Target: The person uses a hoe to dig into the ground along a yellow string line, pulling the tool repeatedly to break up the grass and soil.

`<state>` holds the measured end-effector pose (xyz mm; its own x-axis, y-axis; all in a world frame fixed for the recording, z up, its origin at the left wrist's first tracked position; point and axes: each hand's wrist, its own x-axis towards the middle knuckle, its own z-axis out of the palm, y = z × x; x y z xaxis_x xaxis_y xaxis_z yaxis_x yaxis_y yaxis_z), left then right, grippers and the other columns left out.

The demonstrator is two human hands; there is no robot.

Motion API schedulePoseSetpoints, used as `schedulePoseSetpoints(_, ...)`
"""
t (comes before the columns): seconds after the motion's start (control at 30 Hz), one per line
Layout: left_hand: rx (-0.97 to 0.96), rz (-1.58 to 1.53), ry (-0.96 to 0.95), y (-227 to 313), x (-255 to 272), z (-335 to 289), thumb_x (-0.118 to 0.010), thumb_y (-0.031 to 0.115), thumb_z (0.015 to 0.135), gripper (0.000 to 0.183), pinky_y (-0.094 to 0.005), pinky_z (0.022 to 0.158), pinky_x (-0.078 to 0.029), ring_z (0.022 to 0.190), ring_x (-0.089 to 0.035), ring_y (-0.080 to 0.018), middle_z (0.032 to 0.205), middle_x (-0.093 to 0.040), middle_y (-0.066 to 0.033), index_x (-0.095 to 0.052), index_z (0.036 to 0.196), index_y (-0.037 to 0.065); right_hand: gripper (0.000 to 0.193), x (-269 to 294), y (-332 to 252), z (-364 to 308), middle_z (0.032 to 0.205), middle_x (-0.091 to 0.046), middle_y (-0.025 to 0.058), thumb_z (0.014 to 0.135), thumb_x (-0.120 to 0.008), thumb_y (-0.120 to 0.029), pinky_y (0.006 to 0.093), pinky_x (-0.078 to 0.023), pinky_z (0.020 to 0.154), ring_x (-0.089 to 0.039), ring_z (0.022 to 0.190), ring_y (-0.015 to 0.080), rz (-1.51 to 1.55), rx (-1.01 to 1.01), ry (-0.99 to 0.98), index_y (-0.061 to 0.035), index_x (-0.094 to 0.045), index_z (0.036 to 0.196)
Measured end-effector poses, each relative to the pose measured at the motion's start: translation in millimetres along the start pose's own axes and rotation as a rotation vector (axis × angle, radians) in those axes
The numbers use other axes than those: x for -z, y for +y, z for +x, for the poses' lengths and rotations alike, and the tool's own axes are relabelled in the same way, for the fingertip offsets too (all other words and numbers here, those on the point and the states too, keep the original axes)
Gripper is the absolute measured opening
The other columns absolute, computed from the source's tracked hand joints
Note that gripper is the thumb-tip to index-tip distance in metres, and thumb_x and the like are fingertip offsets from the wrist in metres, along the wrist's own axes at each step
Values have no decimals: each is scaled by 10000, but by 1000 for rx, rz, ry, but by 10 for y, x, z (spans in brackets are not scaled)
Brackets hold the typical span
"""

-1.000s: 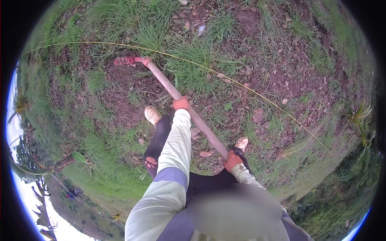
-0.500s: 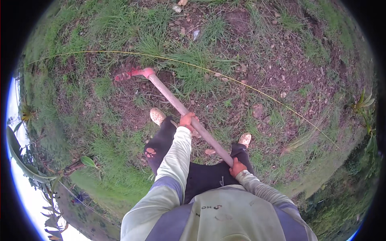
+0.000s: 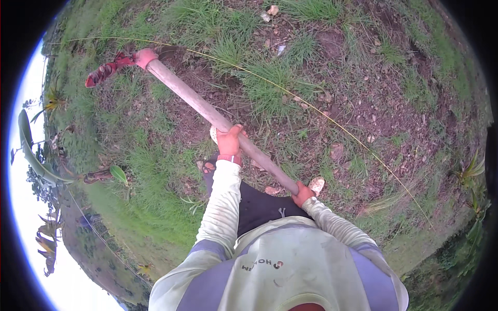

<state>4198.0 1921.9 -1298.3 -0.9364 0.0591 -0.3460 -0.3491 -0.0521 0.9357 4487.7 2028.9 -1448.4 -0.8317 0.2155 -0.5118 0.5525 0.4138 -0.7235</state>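
A long-handled hoe (image 3: 194, 101) runs diagonally across the middle, its pale wooden handle sloping from far left to near right. Its red head (image 3: 122, 61), dark with soil along the blade, is raised over the ground at the far left. My left hand (image 3: 228, 142) is wrapped round the handle near its middle, a reddish band at the wrist. Lower down, my right hand (image 3: 302, 194) grips the handle's butt end close to my body. Beyond the hands, a taut yellow string (image 3: 282, 88) crosses over the grass and soil.
Grass tufts (image 3: 264, 93), bare brown soil (image 3: 332, 49) and scattered stones (image 3: 337, 151) cover the sloping ground. My right shoe (image 3: 316, 185) shows beside my right hand. A broad-leaved plant (image 3: 36, 150) rises at the left edge, and a spiky plant (image 3: 471, 171) grows at the right.
The hoe's head has risen and swung left and farther away from me. Both hands have stayed on the handle and moved up with it, and the view has shifted somewhat.
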Motion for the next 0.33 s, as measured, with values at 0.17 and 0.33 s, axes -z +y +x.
schedulePoseSetpoints(0.17,-329,439,152,304,-191,-170,-712,228,812,513,-394,757,-531,802,-641,-280,937,-609,-162,-425,1155,-23,399,291,234,267,900,-664,206,710,-695,-174,443,-519,736,-658,825,377,77,203,36,-16,-578,1057)
schedulePoseSetpoints(0.33,176,578,-118,284,99,-474,-706,276,829,602,-388,882,-498,972,-653,-286,1061,-634,-218,-417,1273,-8,574,895,509,25,1120,-646,158,713,-705,-73,376,-484,902,-639,1003,277,31,143,-273,-20,-530,1257)
